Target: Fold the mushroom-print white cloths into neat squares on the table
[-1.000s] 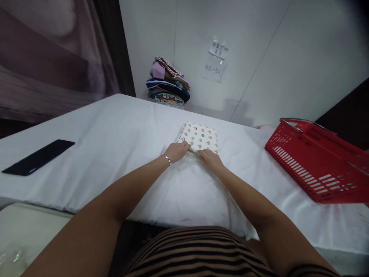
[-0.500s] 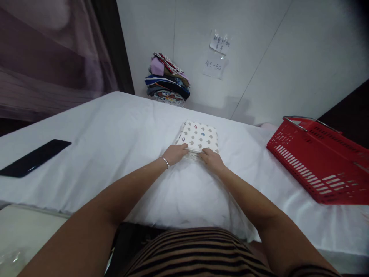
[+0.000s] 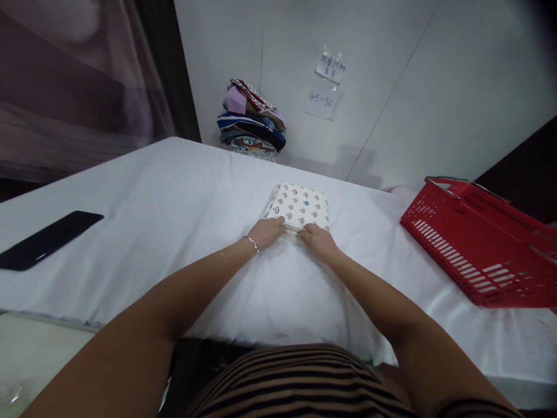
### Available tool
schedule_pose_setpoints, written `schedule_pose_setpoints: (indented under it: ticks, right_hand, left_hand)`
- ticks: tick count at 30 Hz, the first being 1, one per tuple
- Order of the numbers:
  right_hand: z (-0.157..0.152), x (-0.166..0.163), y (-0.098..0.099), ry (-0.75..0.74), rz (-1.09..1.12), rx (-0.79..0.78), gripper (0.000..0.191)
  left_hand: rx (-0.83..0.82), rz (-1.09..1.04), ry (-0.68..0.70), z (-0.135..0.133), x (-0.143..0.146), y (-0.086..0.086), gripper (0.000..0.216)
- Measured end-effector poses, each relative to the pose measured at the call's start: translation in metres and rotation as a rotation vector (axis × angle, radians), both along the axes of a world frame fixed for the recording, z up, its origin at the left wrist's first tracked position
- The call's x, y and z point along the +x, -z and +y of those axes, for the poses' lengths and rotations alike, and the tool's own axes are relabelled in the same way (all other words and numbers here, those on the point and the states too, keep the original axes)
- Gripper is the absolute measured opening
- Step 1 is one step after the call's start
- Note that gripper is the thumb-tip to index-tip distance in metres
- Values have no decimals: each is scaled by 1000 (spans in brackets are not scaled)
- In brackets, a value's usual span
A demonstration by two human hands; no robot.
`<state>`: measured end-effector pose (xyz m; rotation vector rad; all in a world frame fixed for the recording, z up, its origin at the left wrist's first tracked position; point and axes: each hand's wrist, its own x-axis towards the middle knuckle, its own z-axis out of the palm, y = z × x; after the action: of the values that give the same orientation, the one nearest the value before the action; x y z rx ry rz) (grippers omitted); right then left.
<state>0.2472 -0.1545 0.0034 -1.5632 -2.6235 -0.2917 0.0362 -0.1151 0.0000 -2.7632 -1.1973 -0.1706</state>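
A folded white cloth (image 3: 300, 204) printed with grey, red and blue mushroom-like figures lies on the white-covered table (image 3: 183, 197). At its near left corner my left hand (image 3: 267, 232), with a bracelet at the wrist, is closed on the edge, thumb on top. My right hand (image 3: 321, 241) grips the near edge further right in the same way. Between the two hands the stacked layers of the fold show. The fingers beneath the edge are hidden.
A red plastic basket (image 3: 470, 244) with metal handles stands on the right. On the left lies a flat black object (image 3: 52, 238), like a phone. Several folded fabrics (image 3: 252, 119) are piled at the back against the wall, near handwritten paper signs (image 3: 322, 101).
Both hands keep their hold on the folded cloth, which stays in place. The whole view has shifted very slightly.
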Motion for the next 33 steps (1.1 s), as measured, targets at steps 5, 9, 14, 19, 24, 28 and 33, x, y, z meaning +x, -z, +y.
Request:
schedule_pose_setpoints:
  ticks: [5,9,14,19,24,28,33]
  right_hand:
    - [3,1,-1,6,-4,-18,23]
    - [4,7,-3,-11,45,-19,24]
    - [3,8,-7,-58,19,-45,25]
    - [0,-1,-10,-33,-23,-40,23]
    - [-5,-5,-8,-1,-13,2,20]
    - [-5,-7,-6,43,-23,23,19]
    - [-4,-9,-1,70,-80,64,20]
  left_hand:
    - [-40,-14,-24,0,3,-4,25]
    - [-28,-4,-22,-2,-1,-11,24]
    - [-18,27,27,-4,-7,-11,22]
    - [-10,47,24,-4,-7,-9,23]
    - [-8,-2,-9,-2,-6,-15,23]
    - [-55,-23,-2,0,-5,-22,20]
    - [-111,-30,4,3,-5,-29,18]
